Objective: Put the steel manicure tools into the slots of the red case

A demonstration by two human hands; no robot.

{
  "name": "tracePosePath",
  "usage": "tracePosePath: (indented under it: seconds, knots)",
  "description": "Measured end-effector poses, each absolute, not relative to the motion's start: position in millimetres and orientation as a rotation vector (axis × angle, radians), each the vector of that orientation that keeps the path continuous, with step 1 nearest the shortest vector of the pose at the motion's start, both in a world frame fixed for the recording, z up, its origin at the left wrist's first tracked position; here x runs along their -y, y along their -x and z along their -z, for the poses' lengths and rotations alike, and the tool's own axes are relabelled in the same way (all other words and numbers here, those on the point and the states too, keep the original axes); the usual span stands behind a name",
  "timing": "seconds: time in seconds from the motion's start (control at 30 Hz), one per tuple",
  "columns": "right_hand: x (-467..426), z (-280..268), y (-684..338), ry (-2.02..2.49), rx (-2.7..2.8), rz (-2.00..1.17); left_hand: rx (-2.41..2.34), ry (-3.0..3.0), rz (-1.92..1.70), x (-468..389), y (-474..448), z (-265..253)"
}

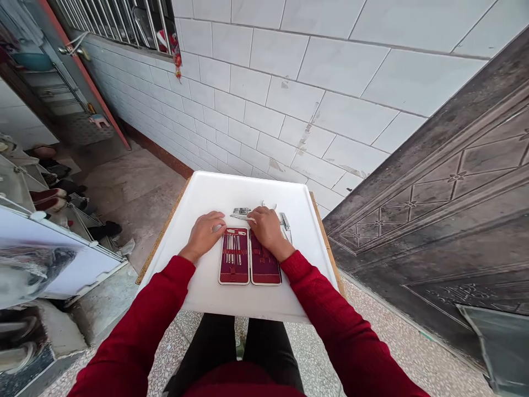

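An opened manicure case (234, 277) with a dark red lining lies on the white table. Several slim metal tools (232, 251) sit under loops in its left half. At that half's upper left corner, the curled fingers and thumb of my left hand (206, 232) close on the rim. My right hand (268, 229) reaches across the right half, partly covering it. Its fingers pinch a thin silver tool (239, 217) whose kind I cannot make out. Just beyond lies a nail clipper (241, 210), and another clipper (285, 221) rests to the right of the hand.
The white tabletop (198, 295) has a raised rim and wooden edges. A curved metal piece (269, 205) lies behind my right hand. Beyond the table stands a tiled wall (248, 110). A dark panelled door (433, 220) is at right, and a shoe rack (78, 220) at left.
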State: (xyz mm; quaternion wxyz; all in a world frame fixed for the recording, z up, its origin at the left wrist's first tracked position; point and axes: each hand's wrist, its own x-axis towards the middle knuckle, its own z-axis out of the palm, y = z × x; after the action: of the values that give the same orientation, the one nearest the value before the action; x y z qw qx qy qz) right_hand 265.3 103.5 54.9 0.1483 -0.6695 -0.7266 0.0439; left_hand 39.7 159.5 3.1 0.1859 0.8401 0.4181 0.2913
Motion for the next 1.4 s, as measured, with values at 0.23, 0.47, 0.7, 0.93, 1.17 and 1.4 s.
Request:
tracePosePath:
  seconds: [0.23,0.47,0.7,0.93,1.17,1.4]
  knots:
    - [-107.0,-44.4,-272.5,1.939,2.097,-0.121,-1.213,-2.388,-0.806,-156.4,-40.7,-9.2]
    - [-109.1,-38.5,-272.0,1.931,2.190,0.020,-1.338,-2.424,-0.742,-169.2,-51.2,-26.3]
    - [-111.1,-30.7,-271.8,1.992,2.118,0.102,-1.406,-2.456,-0.840,-169.6,-66.0,-15.0]
    - [-110.7,-36.5,-274.0,1.921,2.075,0.056,-1.380,-2.498,-0.862,-174.2,-66.0,-11.5]
    - [-111.1,-45.0,-268.5,1.769,2.279,0.033,-1.323,-2.572,-0.845,-178.6,-69.1,-11.6]
    - [-122.6,-57.5,-253.8,1.942,2.317,-0.004,-1.289,-2.620,-0.860,-179.5,-71.5,-12.0]
